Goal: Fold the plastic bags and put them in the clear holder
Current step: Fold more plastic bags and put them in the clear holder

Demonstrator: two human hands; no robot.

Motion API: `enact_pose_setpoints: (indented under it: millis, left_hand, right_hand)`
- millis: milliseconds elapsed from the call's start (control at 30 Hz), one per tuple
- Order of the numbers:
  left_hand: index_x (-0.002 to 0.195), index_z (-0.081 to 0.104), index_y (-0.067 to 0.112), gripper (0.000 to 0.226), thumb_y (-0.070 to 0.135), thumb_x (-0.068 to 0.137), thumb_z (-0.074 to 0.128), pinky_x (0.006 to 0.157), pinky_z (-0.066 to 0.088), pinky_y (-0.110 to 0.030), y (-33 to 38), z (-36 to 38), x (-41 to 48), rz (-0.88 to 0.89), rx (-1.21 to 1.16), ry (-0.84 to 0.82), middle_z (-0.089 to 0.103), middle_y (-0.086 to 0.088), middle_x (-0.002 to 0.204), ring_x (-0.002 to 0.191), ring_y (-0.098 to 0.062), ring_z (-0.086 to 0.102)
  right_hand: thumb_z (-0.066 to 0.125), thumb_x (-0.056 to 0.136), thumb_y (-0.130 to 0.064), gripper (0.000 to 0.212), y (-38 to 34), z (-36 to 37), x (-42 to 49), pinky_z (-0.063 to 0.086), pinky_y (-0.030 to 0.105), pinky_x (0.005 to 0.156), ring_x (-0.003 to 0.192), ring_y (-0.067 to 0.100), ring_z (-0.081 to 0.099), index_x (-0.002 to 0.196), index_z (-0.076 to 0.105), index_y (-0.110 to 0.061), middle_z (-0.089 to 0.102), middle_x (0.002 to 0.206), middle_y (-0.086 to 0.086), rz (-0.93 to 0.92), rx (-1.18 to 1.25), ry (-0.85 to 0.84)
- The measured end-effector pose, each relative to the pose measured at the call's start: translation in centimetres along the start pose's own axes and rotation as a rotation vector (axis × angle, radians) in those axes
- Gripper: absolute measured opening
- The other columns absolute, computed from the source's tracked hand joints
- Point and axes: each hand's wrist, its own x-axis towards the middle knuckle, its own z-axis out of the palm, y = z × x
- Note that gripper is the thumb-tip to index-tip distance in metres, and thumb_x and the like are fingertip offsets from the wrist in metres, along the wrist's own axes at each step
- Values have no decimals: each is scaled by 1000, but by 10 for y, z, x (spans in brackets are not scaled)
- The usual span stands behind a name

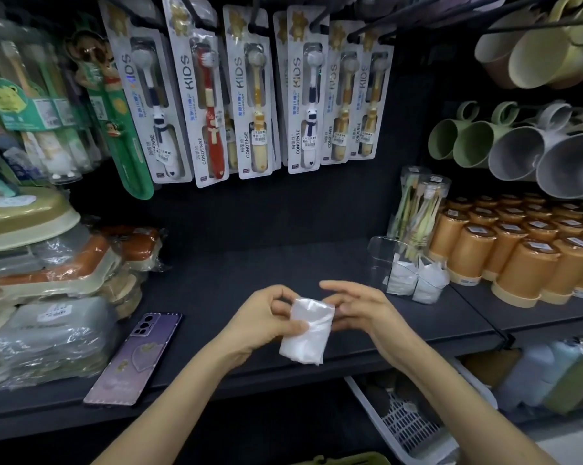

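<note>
A white plastic bag [306, 330], folded into a narrow strip, hangs between my hands above the dark shelf [236, 273]. My left hand [266, 317] pinches its upper left edge with thumb and curled fingers. My right hand [354, 307] touches the bag's right side from behind, fingers loosely spread; whether it grips the bag is hidden. The clear holder [384, 260] stands on the shelf to the right of my hands, with folded white bags [417, 280] inside it.
A purple phone [135, 357] lies on the shelf at the left, beside wrapped trays [48, 330]. Orange cups [518, 250] crowd the right side behind the holder. Kids' toothbrush packs [250, 95] hang above. A white basket [407, 424] sits on the lower shelf.
</note>
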Motion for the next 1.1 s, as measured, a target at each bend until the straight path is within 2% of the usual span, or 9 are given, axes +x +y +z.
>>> enact_pose_setpoints:
  millis: [133,267,400,533,700,800,933,1033,1100]
  left_hand:
    - [96,63,13,26,10,76,80,76,54,-28,5,11,13,70,168,-27,72,1,74,76,-12,69]
    - [92,66,9,24,14,75,81,77,55,-26,0,20,22,42,79,-87,75,-5,85,79,-15,70]
    - [87,69,6,15,10,77,79,81,54,-29,-8,31,30,84,85,-51,75,-6,84,76,-14,69]
    - [76,69,8,11,13,78,78,71,50,-18,-6,40,45,183,255,-24,70,5,73,71,-3,64]
    - [67,66,23,18,19,79,78,68,48,-17,-7,47,60,228,374,-50,68,5,71,68,-4,61]
    - [67,67,19,16,21,79,78,63,45,-17,-8,49,68,225,378,-26,63,5,65,63,-3,55]
    - [67,67,10,18,16,79,78,59,39,-12,-2,53,83,240,323,-15,59,11,60,58,2,50]
    - [67,66,9,18,14,79,78,59,39,-10,-1,65,94,248,295,-54,60,11,60,58,2,51]
    - [70,67,6,16,14,79,78,61,41,-12,-1,75,103,249,286,-93,62,8,64,60,2,53]
  right_hand:
    - [73,83,-13,3,-1,-5,6,55,28,71,75,16,69,82,76,-13,74,79,3,-86,-454,159]
    - [70,85,-8,13,-1,-19,11,51,21,60,62,7,63,74,73,-14,71,69,1,-142,-377,288]
    - [66,88,-5,11,-5,-35,13,46,15,56,57,2,58,79,72,-6,69,70,1,-119,-300,329]
    - [65,88,-25,19,-6,-53,14,44,11,68,74,-6,59,107,66,-23,66,77,-11,-32,-211,166]
    - [69,86,-17,10,0,-56,23,44,12,67,70,-2,59,77,72,-16,67,71,-10,-133,-320,219]
    - [70,84,-25,6,4,-67,23,46,11,73,78,-2,62,88,73,-23,71,79,-11,-116,-273,232]
    - [77,71,-36,44,15,-89,10,52,22,86,94,7,67,111,65,-23,73,99,-5,16,-268,174]
    - [74,82,-17,3,22,-97,1,49,17,72,72,3,63,82,71,-17,71,76,-7,-17,-239,321]
    - [71,85,-13,19,27,-103,-1,40,12,61,58,-1,51,67,67,-12,59,58,-12,-55,-248,401]
